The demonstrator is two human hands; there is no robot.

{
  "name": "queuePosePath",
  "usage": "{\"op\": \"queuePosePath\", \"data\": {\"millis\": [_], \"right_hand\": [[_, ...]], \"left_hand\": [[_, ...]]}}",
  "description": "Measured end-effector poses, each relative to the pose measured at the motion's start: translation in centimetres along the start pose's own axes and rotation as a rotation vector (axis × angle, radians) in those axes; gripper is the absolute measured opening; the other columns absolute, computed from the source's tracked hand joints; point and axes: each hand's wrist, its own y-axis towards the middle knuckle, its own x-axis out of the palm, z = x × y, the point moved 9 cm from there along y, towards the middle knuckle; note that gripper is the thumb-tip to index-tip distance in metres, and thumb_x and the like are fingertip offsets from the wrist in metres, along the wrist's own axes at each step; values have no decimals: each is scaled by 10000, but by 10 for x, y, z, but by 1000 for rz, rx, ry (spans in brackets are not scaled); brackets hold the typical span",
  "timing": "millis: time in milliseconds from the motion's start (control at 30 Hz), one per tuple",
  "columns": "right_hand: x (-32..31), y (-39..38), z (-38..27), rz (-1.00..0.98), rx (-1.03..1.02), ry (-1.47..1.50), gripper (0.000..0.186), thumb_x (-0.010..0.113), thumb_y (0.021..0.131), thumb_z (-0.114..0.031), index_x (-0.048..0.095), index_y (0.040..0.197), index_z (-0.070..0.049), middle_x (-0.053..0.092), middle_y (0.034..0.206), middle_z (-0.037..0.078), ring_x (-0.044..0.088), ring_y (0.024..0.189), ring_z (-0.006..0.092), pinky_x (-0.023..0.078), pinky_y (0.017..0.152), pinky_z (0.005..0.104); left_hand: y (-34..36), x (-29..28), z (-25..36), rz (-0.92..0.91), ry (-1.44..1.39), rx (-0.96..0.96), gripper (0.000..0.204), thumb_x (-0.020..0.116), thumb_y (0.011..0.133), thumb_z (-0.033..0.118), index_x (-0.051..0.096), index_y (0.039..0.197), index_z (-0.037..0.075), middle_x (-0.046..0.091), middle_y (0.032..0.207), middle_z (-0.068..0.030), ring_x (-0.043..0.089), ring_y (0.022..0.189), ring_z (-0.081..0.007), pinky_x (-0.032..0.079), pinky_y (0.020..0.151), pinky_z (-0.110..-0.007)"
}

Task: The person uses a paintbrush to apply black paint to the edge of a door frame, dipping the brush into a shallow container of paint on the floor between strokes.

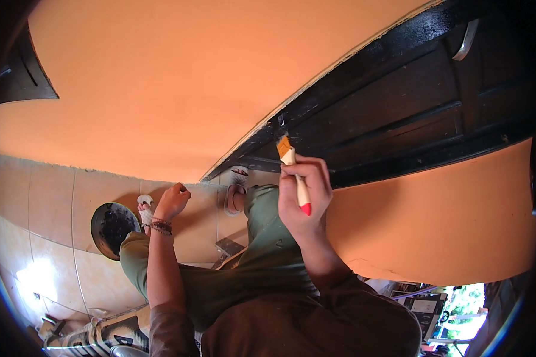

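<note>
My right hand (307, 190) grips a paintbrush (304, 190) by its pale wooden handle, which ends in a red tip. Its light-brown bristles point away from me, at the lower part of a dark door frame (262, 138). A wet, glossy spot shows just beyond the bristles. Whether they touch the wood I cannot tell. Over my left leg, my left hand (171, 203) hangs with its fingers curled in and nothing visible in them; bracelets circle that wrist. On the tiles to its left is a round black pan (114, 231) with dark stuff inside.
The dark panelled door (393, 110) has a metal handle (467, 40). Orange wall (161, 77) runs on both sides of it. My sandalled feet stand on beige floor tiles (53, 196). A patterned bundle (119, 333) and other items lie at the lower left.
</note>
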Motion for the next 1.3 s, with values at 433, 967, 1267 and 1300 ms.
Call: {"op": "queuePosePath", "data": {"millis": [433, 967, 1267, 1300], "right_hand": [[-18, -1, 1, 146, 44, 26, 147, 606, 711, 63, 598, 834, -17, 600, 903, 156, 613, 794, 254, 508, 675, 314], [28, -25, 13, 12, -53, -20, 197, 584, 686, 93, 581, 852, -13, 592, 918, 175, 593, 829, 290, 508, 700, 348], [21, -29, 11, 124, -55, -41, 148, 604, 725, 91, 574, 836, -1, 594, 905, 175, 600, 787, 268, 498, 691, 319], [27, -29, 15, 54, -40, -7, 149, 600, 724, 91, 573, 839, -1, 595, 909, 174, 600, 786, 267, 499, 692, 321]], "left_hand": [[-2, -1, 4, 8, 0, 24, 281, 540, 777, 241, 627, 920, 15, 649, 911, -216, 602, 936, -363, 462, 828, -409], [0, -3, 0, 57, 16, 76, 253, 548, 805, 223, 603, 890, -9, 626, 747, -114, 612, 684, -203, 481, 654, -329], [-4, -3, 3, 22, 8, 27, 290, 525, 784, 247, 628, 924, 15, 647, 922, -225, 600, 943, -372, 464, 830, -410], [-4, -3, 3, 19, 8, 26, 291, 525, 784, 247, 628, 925, 15, 647, 919, -224, 601, 940, -371, 464, 830, -410]]}}
